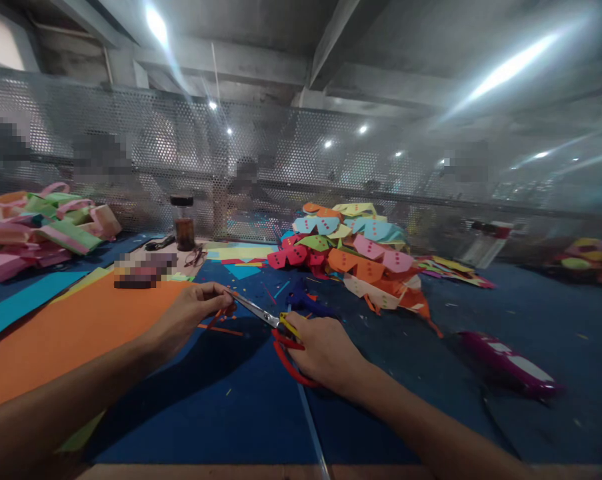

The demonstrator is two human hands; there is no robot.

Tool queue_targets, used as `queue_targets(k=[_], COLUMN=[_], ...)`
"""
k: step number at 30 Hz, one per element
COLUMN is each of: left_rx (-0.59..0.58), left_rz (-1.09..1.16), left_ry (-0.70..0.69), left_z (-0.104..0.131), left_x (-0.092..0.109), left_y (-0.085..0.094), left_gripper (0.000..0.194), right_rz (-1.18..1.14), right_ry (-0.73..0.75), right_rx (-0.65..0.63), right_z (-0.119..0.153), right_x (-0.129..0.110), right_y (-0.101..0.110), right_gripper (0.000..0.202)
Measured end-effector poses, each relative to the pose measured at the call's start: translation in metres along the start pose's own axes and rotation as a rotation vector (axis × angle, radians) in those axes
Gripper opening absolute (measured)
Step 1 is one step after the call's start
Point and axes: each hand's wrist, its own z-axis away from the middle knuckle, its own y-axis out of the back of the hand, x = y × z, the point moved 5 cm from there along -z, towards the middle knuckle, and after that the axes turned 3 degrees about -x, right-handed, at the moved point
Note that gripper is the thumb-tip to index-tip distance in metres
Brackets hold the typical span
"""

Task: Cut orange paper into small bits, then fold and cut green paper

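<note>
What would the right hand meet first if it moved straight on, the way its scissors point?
Probably the left hand: the scissors in the right hand point toward the left fingers, though exact depth is unclear.

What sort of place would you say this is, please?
It looks like a paper-craft workshop, though I can't be certain: scissors, a large orange sheet and a heap of many-coloured paper pieces are all at one blue work surface.

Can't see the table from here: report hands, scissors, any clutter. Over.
Right hand grips scissors. Left hand pinches orange scrap by blade tips. Blue tool close beyond scissors.
</note>
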Motion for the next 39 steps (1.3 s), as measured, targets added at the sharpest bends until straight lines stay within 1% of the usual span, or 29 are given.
queue_targets(k=[4, 12, 18, 23, 28, 31, 34, 37, 39], left_rx=[0.003, -0.014, -0.013, -0.003, 0.018, 0.025, 0.007, -0.052, -0.103], left_rz=[-0.002, -0.022, -0.018, 0.009, -0.019, -0.025, -0.043, -0.077, -0.095], left_ry=[0.003, -0.020, -0.008, -0.017, 0.008, 0.019, 0.010, -0.020, -0.046], left_z=[0.000, 0.000, 0.000, -0.001, -0.001, 0.001, 0.005, 0.011, 0.015], left_x=[0.001, 0.004, 0.001, 0.001, 0.001, 0.003, 0.006, 0.006, 0.005], left_y=[0.000, -0.003, -0.001, 0.000, 0.001, -0.002, -0.011, -0.026, -0.036], left_gripper=[0.019, 0.020, 0.019, 0.018, 0.019, 0.022, 0.021, 0.020, 0.019], right_rz=[0.000, 0.007, 0.004, -0.023, -0.094, -0.241, -0.534, -0.911, -1.086], right_ry=[-0.002, -0.026, -0.025, -0.042, -0.062, -0.104, -0.129, -0.097, -0.070], right_rx=[0.022, 0.010, 0.013, 0.025, 0.037, 0.031, 0.006, -0.108, -0.188], right_z=[0.000, 0.001, 0.000, -0.001, -0.001, -0.002, -0.004, -0.004, -0.003], right_x=[0.000, 0.000, 0.001, 0.001, 0.003, 0.005, 0.004, -0.004, -0.010], right_y=[0.001, 0.001, 0.002, 0.003, 0.003, 0.004, 0.006, 0.002, -0.003], right_gripper=[0.020, 0.021, 0.020, 0.020, 0.021, 0.022, 0.022, 0.026, 0.028])
